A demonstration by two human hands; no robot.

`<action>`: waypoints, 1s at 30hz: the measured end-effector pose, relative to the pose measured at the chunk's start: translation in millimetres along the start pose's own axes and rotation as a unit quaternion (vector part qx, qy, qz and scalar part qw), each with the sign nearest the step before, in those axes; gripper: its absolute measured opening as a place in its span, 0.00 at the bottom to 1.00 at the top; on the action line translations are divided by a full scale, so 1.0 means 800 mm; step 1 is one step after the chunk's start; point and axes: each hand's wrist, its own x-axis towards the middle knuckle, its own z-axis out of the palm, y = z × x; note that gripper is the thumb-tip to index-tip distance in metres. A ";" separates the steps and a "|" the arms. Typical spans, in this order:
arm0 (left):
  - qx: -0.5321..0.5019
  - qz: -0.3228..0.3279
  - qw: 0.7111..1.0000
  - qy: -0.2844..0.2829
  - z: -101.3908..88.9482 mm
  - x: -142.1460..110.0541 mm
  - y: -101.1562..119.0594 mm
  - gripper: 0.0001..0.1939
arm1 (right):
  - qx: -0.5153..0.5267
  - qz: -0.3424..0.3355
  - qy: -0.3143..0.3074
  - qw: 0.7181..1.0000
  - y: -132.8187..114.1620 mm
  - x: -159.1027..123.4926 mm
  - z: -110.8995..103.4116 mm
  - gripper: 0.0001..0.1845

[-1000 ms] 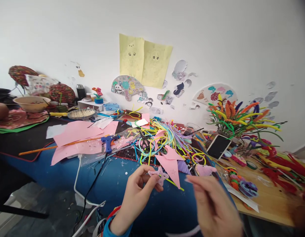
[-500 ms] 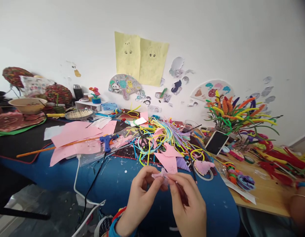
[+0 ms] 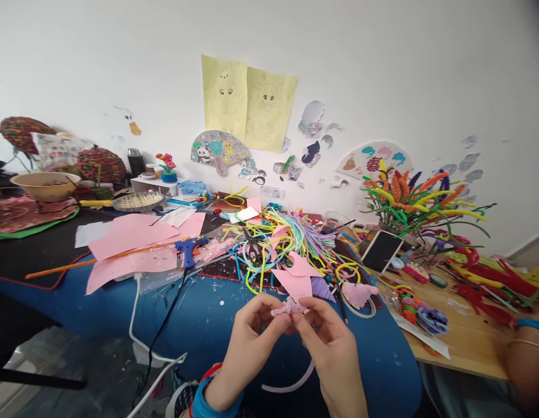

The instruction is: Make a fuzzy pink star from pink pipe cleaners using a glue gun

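Both my hands pinch a small bent shape of pale lilac pipe cleaner (image 3: 287,307) above the front edge of the blue-covered table. My left hand (image 3: 255,335) grips its left side between thumb and fingers. On the other side, my right hand (image 3: 333,342) closes thumb and fingers on it; part of the shape is hidden by the fingertips. A loose pale lilac strand (image 3: 291,388) curves below the right hand. Just beyond lie pink paper scraps (image 3: 293,284), a purple coiled cone (image 3: 322,289) and a pink fuzzy cone-shaped piece (image 3: 359,294).
A heap of coloured pipe cleaners (image 3: 291,232), scissors (image 3: 254,249) and a blue glue gun (image 3: 190,249) crowd the table. Its cord hangs over the front edge. At right are a phone (image 3: 381,251), a pipe-cleaner bouquet (image 3: 409,197) and another person's arm (image 3: 528,360).
My right fingers have shifted onto the top and front of the lilac shape, which has turned slightly. The loose strand now shows more, curving below the right hand.
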 end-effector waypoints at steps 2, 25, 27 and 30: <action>-0.016 -0.011 1.000 0.005 -0.001 0.003 -0.001 0.11 | 0.035 0.020 -0.004 0.999 0.001 0.004 0.001 0.14; -0.025 -0.116 0.992 -0.038 -0.026 0.020 0.001 0.10 | 0.106 0.116 -0.053 0.986 0.021 0.015 0.001 0.18; -0.014 -0.111 0.993 -0.032 -0.025 0.020 0.002 0.11 | 0.115 0.130 -0.071 0.982 0.019 0.016 0.000 0.19; -0.005 -0.108 0.994 -0.016 -0.026 0.021 0.003 0.12 | 0.125 0.130 -0.078 0.981 0.015 0.016 -0.002 0.18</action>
